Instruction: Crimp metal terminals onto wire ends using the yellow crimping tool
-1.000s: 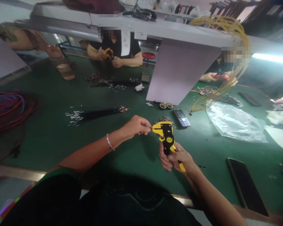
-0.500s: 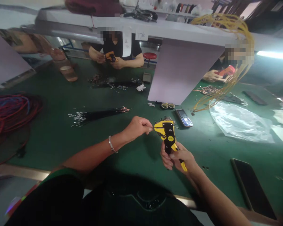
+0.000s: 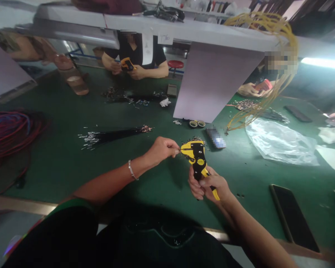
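My right hand (image 3: 208, 183) is wrapped round the handles of a yellow and black wire stripper (image 3: 198, 158), its jaws turned to the left. Thumb and fingertips of my left hand (image 3: 165, 147) pinch a thin dark wire at the mouth of those jaws; most of the wire is hidden by the fingers. Behind the stripper's head lies a pile of small wire pieces (image 3: 195, 139), partly covered by the tool. To the left, a bundle of black wires (image 3: 115, 134) lies on the green table (image 3: 145, 197), with bare silvery ends at left and coppery ends at right.
A keypad phone (image 3: 216, 137), two tape rolls (image 3: 197, 124) and a clear plastic bag (image 3: 279, 141) lie beyond my right hand. A smartphone (image 3: 293, 216) is at the near right, coiled red wires (image 3: 11, 134) at the left. Across the table, a person's hands (image 3: 136, 72) hold another stripper.
The whole view shifts slightly, with table items a little further left and up. My two hands keep the same hold on the wire and the stripper.
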